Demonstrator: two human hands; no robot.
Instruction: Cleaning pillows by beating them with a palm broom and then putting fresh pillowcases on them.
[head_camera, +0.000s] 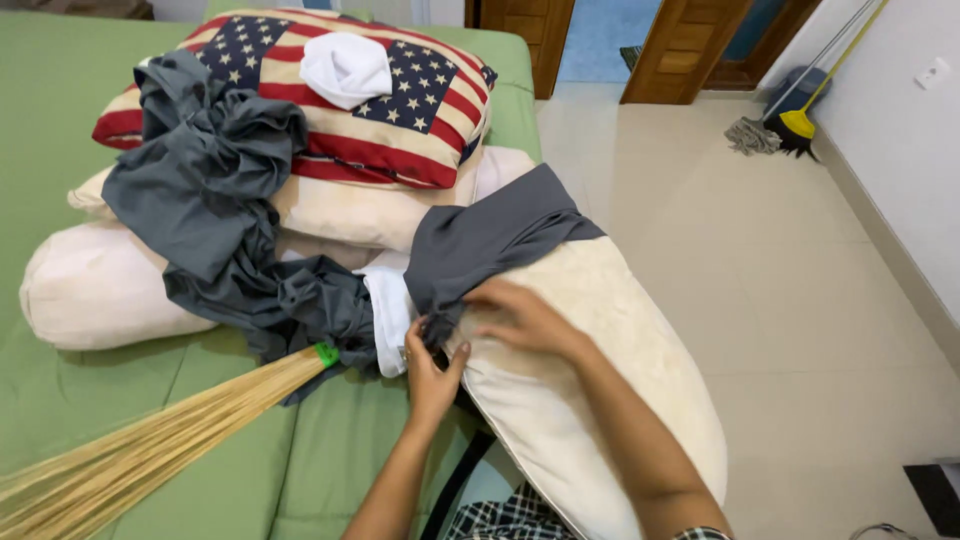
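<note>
A long cream bolster pillow (600, 370) lies at the bed's right edge, its far end partly inside a dark grey pillowcase (490, 240). My left hand (432, 372) pinches the open edge of that grey case beside a white cloth strip (388, 305). My right hand (520, 318) rests on the bolster with its fingers on the same grey edge. More grey fabric (205, 190) lies crumpled across the other pillows to the left.
A green sheet (60, 130) covers the bed. A flag-patterned pillow (400, 130) with a white cloth (345, 68) on top sits on cream pillows (90, 285). A stick broom (150, 440) lies at front left. Tiled floor (760, 260), a mop and a yellow broom (790, 120) are at right.
</note>
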